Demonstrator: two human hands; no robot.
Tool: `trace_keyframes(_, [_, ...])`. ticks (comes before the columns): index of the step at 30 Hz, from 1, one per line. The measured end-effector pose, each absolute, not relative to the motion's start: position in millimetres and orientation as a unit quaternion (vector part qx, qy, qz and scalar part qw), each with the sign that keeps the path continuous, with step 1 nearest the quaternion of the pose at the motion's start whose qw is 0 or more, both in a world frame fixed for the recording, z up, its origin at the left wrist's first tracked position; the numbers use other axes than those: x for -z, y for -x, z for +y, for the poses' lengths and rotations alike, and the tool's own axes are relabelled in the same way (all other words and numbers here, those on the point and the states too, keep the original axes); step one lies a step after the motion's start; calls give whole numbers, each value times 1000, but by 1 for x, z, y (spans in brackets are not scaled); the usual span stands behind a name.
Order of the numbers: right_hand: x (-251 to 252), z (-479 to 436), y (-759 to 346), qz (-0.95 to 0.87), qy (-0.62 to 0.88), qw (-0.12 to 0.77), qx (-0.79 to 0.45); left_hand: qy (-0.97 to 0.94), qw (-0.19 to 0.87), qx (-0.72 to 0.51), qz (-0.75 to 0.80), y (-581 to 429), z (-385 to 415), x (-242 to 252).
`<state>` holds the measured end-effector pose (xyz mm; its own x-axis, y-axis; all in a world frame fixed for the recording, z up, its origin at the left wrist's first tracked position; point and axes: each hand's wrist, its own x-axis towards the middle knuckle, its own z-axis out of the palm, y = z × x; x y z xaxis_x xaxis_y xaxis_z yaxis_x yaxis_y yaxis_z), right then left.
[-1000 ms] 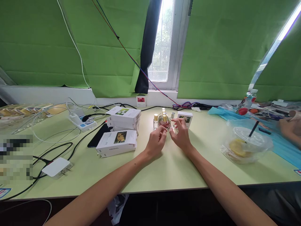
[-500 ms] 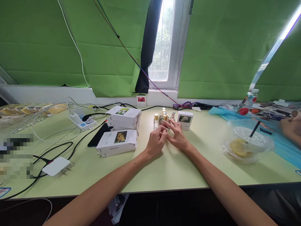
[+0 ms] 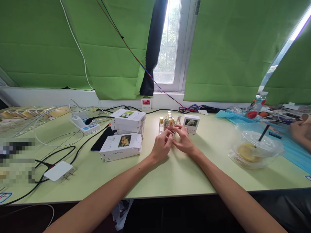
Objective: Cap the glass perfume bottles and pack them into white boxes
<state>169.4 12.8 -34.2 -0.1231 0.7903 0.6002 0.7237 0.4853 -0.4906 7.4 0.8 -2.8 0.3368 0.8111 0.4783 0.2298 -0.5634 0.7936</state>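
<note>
My left hand (image 3: 161, 144) and my right hand (image 3: 184, 140) meet at a cluster of small glass perfume bottles with shiny caps. Curled fingers of both hands close around the lower part of a gold-capped perfume bottle (image 3: 170, 121); its base is hidden behind them. Beside my left hand stands a clear bottle with a gold cap (image 3: 161, 125). A silver-capped bottle (image 3: 179, 119) is just beyond my right fingers. Right of them a white box with a flower picture (image 3: 191, 124) stands upright.
White flower-picture boxes (image 3: 121, 146) lie at the left, partly over a dark phone (image 3: 102, 139). Further left are a power strip (image 3: 85, 125), cables and a white charger (image 3: 60, 171). A bagged drink cup (image 3: 255, 149) stands right, near another person's hand (image 3: 301, 132).
The fingers of my right hand have come down slightly from the bottle's upper part and drawn in. My left hand stays almost where it was.
</note>
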Motion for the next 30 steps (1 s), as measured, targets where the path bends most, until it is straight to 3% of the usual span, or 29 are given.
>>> trace_keyframes(18, [29,10,-169,-755,486,437,-46,-760,315,-457,338,-8,2,6])
trace_keyframes(30, [30,12,-168,-738,505,441,-73,-661,164,-589,435,5,7,-13])
